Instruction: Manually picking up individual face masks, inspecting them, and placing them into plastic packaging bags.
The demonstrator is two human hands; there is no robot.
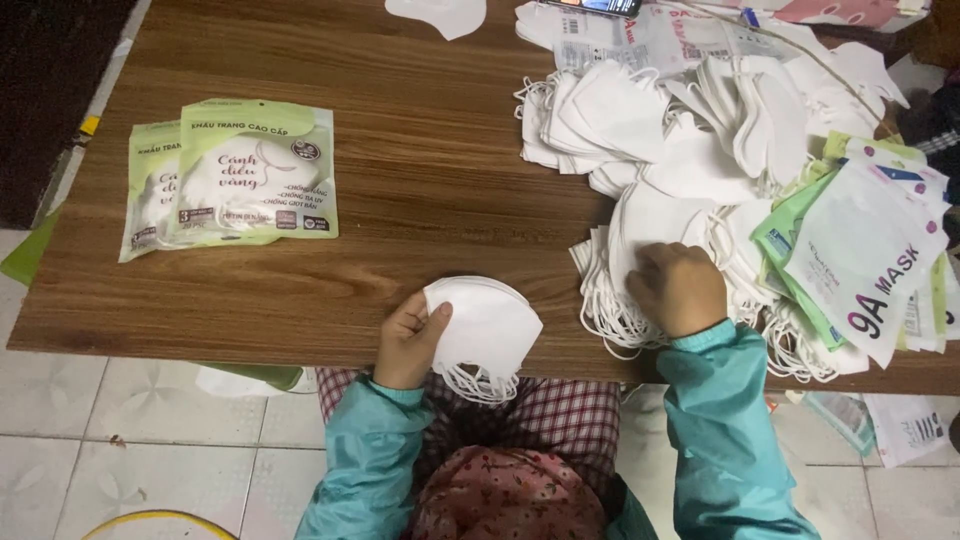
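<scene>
Head view, taking the wooden table [400, 150] as the landmark: two green sealed mask packets [250, 175] lie overlapped on its left part, each holding white masks. At its near edge the left hand [408, 340] grips a small stack of white masks [485, 330]. On its right side the right hand [680, 290] rests with fingers curled on a mask pile [680, 160], too many to count; whether it grips any I cannot tell. Empty printed pouches [870, 250] lie beside that pile.

The surface [400, 150] is brown wood-grain laminate with a smooth, faint sheen. The masks [690, 150] piled at upper right look like soft, matt white nonwoven cloth. The green packets [240, 175] at left are glossy plastic film. The floor [150, 420] is smooth pale tile.
</scene>
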